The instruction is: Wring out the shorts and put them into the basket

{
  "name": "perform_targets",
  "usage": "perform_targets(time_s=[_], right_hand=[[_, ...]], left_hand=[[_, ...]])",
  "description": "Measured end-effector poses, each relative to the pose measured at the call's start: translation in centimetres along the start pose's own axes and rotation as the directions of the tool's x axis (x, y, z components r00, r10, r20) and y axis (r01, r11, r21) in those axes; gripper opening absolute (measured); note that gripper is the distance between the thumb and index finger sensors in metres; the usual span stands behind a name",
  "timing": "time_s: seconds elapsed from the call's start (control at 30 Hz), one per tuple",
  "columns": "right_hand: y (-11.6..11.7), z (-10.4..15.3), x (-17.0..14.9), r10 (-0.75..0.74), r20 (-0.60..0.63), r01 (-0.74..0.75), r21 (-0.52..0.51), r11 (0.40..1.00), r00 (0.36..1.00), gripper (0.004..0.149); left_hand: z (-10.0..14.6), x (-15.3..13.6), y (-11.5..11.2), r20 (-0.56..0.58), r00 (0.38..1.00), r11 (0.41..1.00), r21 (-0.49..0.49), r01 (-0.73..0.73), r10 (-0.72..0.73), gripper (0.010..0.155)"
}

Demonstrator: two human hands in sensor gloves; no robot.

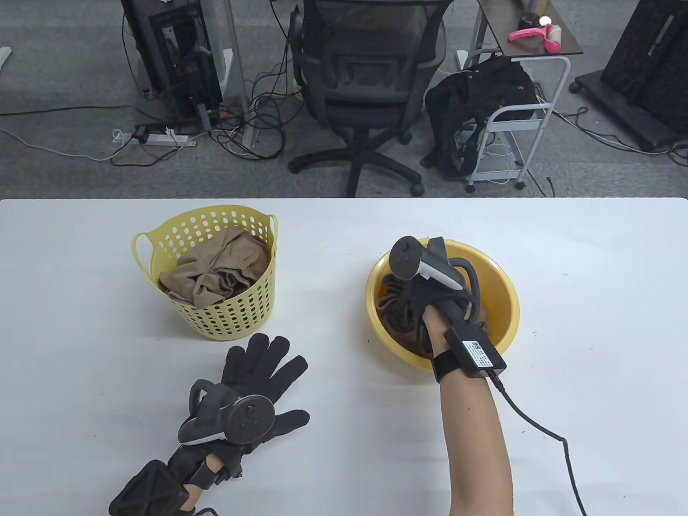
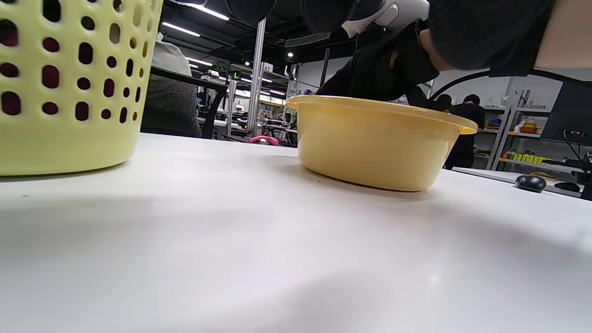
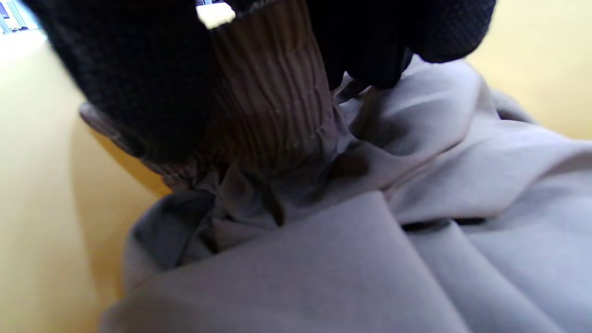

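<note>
A yellow basin [image 1: 500, 290] stands right of centre on the white table and holds grey-brown shorts [image 1: 400, 322]. My right hand [image 1: 416, 295] reaches down into it. In the right wrist view my gloved fingers [image 3: 138, 78] pinch the ribbed waistband of the shorts [image 3: 268, 115] inside the basin [image 3: 37, 185]. A pale yellow perforated basket [image 1: 215, 317] stands to the left with tan shorts [image 1: 215, 269] crumpled in it. My left hand [image 1: 263, 371] lies flat and open on the table below the basket. The left wrist view shows the basket [image 2: 69, 92] and the basin [image 2: 374, 143] from the side.
The white table [image 1: 344, 441] ends at a far edge, beyond which stand an office chair [image 1: 365, 80], a rolling cart [image 1: 516, 123] and cables on the floor. A black cable [image 1: 543, 430] trails from my right wrist across the table.
</note>
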State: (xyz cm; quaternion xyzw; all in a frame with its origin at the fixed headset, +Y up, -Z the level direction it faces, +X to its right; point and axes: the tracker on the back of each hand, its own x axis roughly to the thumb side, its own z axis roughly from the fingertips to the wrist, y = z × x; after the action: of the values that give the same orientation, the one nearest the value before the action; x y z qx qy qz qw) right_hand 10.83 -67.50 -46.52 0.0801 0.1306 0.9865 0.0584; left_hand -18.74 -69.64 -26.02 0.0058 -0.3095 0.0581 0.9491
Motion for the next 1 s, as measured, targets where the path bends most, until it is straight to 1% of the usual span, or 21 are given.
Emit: perform_targets(time_s=[0.07, 0.2, 0.43, 0.7, 0.87, 1.0], right_hand=[[0.1, -0.2, 0.0, -0.001, -0.008, 0.001, 0.001, 1.0, 1.0, 0.082], [0.0, -0.2, 0.0, 0.002, -0.012, -0.002, -0.036, 0.999, 1.0, 0.073], [-1.1, 1.0, -0.4, -0.042, -0.007, 0.041, -0.085, 0.996, 0.999, 0.071], [-3.6, 4.0, -1.0, -0.126, 0.024, 0.129, -0.162, 0.978, 0.992, 0.068], [-5.8, 6.1, -1.2, -0.204, 0.06, 0.212, -0.232, 0.949, 0.977, 0.068], [-7.4, 7.5, -1.2, -0.266, 0.087, 0.28, -0.265, 0.923, 0.96, 0.067]], left_hand=[[0.0, 0.0, 0.0, -0.001, 1.0, 1.0, 0.002, 0.001, -0.001, 0.086], [0.0, -0.1, 0.1, -0.004, 1.0, 1.0, 0.003, 0.001, -0.001, 0.086], [0.0, -0.2, 0.2, -0.012, 1.0, 1.0, 0.006, 0.003, -0.003, 0.086], [0.1, -0.2, 0.3, -0.013, 1.0, 1.0, 0.015, 0.017, -0.017, 0.086], [0.2, -0.3, 0.3, -0.018, 1.0, 1.0, 0.017, 0.017, -0.017, 0.086], [0.2, -0.3, 0.3, -0.022, 1.0, 1.0, 0.016, 0.018, -0.017, 0.086]])
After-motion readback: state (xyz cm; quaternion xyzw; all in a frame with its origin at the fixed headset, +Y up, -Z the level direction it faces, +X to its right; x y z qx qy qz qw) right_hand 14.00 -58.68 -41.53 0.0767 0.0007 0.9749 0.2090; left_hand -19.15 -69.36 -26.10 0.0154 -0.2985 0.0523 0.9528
